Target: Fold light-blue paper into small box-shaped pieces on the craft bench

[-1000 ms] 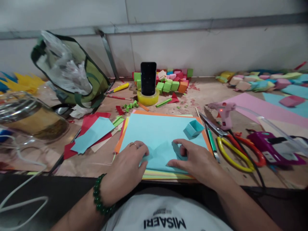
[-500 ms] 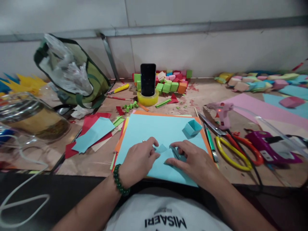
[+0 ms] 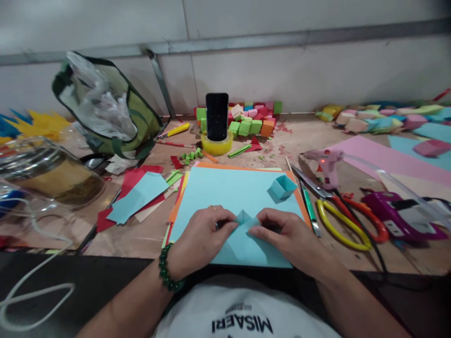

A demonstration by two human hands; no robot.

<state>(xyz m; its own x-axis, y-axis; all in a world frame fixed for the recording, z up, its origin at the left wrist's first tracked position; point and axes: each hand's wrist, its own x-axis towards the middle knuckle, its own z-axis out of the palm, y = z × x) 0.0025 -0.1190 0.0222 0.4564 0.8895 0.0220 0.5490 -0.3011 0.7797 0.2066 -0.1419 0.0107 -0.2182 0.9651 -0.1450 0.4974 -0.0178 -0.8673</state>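
A small folded piece of light-blue paper (image 3: 243, 217) is pinched between both hands, low over the stack of coloured paper. My left hand (image 3: 208, 231), with a ring and a green bead bracelet, grips its left side between thumb and fingers. On its right side, my right hand (image 3: 282, 234) pinches it the same way. The fingers cover part of the piece. Beneath lies the top light-blue sheet (image 3: 211, 188). An open-topped blue paper box (image 3: 283, 187) sits on that sheet, just beyond my right hand.
Right of the stack lie a green cutter (image 3: 308, 206), scissors (image 3: 352, 220) and a pink glue gun (image 3: 329, 164) with its cord. Behind stand a phone (image 3: 216, 116) on a yellow tape roll (image 3: 217, 144) and several paper cubes (image 3: 250, 126). Paper strips (image 3: 139, 197), a jar (image 3: 52, 173) and a bag (image 3: 141, 112) are left.
My hands have come closer together. The left fingers, loosely apart before, now pinch the blue piece, which both hands hold stretched between them.
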